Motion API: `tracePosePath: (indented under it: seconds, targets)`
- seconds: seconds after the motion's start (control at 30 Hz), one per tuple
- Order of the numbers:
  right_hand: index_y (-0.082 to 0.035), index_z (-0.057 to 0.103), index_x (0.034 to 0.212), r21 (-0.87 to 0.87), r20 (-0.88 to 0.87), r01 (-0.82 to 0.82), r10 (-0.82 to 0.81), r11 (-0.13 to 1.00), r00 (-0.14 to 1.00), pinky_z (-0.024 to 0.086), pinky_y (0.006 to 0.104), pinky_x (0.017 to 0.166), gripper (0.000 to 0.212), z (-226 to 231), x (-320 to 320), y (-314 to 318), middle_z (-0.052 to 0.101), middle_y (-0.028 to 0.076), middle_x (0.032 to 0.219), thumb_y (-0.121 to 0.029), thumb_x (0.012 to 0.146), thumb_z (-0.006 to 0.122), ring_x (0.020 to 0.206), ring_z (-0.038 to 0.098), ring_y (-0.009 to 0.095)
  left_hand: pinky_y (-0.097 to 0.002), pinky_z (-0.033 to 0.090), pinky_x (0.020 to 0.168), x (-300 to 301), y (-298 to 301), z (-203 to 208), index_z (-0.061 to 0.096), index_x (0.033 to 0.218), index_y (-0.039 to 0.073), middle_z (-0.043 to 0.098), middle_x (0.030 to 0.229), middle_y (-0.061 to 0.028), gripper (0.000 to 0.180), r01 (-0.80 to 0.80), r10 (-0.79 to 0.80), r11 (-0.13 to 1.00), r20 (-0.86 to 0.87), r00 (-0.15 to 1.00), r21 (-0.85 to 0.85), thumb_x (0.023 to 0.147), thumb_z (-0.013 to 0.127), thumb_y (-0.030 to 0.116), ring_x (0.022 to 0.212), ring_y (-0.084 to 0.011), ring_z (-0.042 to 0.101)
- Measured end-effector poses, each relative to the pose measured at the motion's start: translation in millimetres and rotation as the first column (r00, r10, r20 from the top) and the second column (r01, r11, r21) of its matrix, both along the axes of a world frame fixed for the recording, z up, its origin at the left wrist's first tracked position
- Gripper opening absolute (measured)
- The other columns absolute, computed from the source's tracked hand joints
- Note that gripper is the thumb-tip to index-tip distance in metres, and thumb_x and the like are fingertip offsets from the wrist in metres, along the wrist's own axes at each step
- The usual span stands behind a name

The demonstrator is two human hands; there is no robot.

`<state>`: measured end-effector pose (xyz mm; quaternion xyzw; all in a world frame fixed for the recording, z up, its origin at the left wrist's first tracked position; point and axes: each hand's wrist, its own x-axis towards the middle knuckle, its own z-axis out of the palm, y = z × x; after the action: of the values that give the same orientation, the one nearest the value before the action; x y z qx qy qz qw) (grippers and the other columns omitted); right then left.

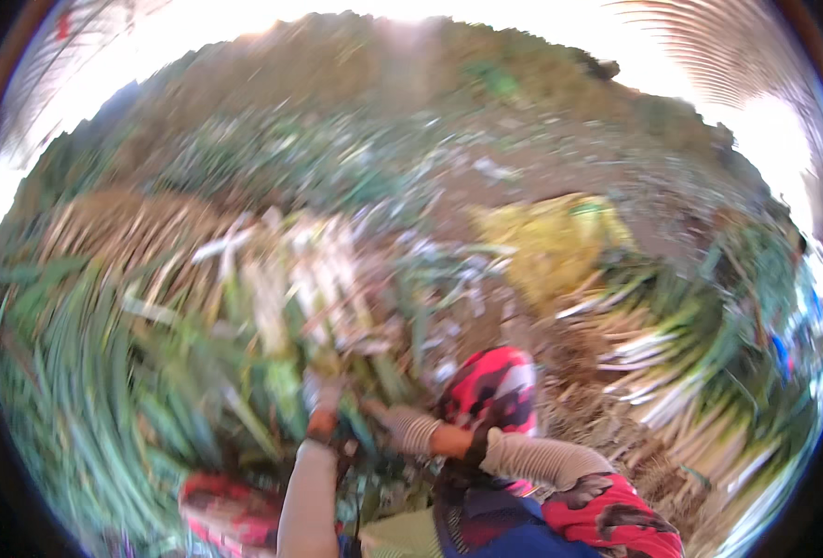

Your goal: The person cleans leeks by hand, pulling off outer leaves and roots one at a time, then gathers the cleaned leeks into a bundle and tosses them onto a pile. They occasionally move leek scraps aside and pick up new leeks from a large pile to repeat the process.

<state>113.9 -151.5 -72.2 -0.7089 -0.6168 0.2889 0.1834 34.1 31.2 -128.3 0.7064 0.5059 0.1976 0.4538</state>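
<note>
The whole picture is smeared by motion. My left hand (323, 391), in a pale glove, reaches in among leek leaves just below a bunch of leeks (323, 270) with white stalks pointing away from me. Close by on its right, my right hand (402, 428), in a striped glove, points its fingers left toward the same leaves. Fingers of both hands are too blurred to show what, if anything, they hold. Long green leek leaves (86, 372) spread over the ground at the left.
At the right lies a row of leeks (672, 372) with pale stalks and green tops. A yellow sack (551, 246) rests ahead. Loose leaf scraps (290, 149) litter the ground beyond. My knee (490, 391), in red patterned cloth, rises beside my right hand.
</note>
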Motion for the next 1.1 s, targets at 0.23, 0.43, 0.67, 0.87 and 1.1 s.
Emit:
tracePosePath:
  seconds: [0.23,0.43,0.67,0.87,1.1]
  targets:
    - [-0.003,0.021,0.135,0.014,-0.06,-0.075,0.076,0.997,0.995,0.047,0.0369,0.068,0.081,57,51,-50,0.061,0.022,0.089,-0.015,0.067,0.064,0.082,0.061,0.031,-0.031,0.048,0.07,17,22,-47,0.041,0.116,-0.007,0.057,0.099,-0.0216,0.082,0.176,0.023,0.875,0.403,0.915,-0.45,0.05,0.083,0.016,0.084,-0.0267,0.058]
    - [-0.006,0.027,0.133,0.445,-0.269,0.117,0.008,0.888,0.963,0.048,0.0369,0.073,0.074,118,32,-54,0.064,0.016,0.087,-0.014,0.07,0.065,0.085,0.062,0.026,-0.037,0.05,0.06,-13,62,-117,0.048,0.105,-0.003,0.059,0.09,-0.0171,0.06,0.062,-0.02,0.975,-0.191,0.981,0.215,0.06,0.076,0.024,0.069,-0.0268,0.061]
    - [-0.002,0.063,0.088,0.186,0.489,0.247,-0.307,0.951,0.816,0.047,0.0434,0.073,0.035,11,90,5,0.061,0.023,0.088,-0.032,0.073,0.056,0.082,0.059,0.038,-0.0357,0.045,0.042,-107,20,10,0.058,0.059,0.003,0.051,0.049,-0.0098,0.016,0.111,0.042,0.924,0.387,0.921,-0.365,0.063,0.06,0.019,0.043,-0.022,0.052]
    - [-0.008,0.059,0.103,-0.328,0.535,0.495,-0.274,0.804,0.799,0.048,0.041,0.077,0.029,-16,95,17,0.06,0.018,0.102,-0.019,0.078,0.052,0.091,0.059,0.033,-0.0351,0.043,0.049,-180,-40,127,0.043,0.111,-0.005,0.053,0.083,-0.0166,0.058,0.516,0.156,0.692,0.802,0.577,-0.505,0.055,0.06,0.0,0.06,-0.0246,0.052]
    - [-0.005,0.051,0.104,0.154,0.282,0.217,-0.254,0.964,0.925,0.048,0.0437,0.073,0.033,-10,36,71,0.057,0.023,0.096,-0.019,0.074,0.055,0.083,0.057,0.042,-0.0306,0.047,0.059,-183,-80,63,0.048,0.106,-0.001,0.058,0.079,-0.0083,0.047,0.148,0.247,0.723,0.454,0.856,-0.674,0.062,0.064,-0.001,0.065,-0.0211,0.056]
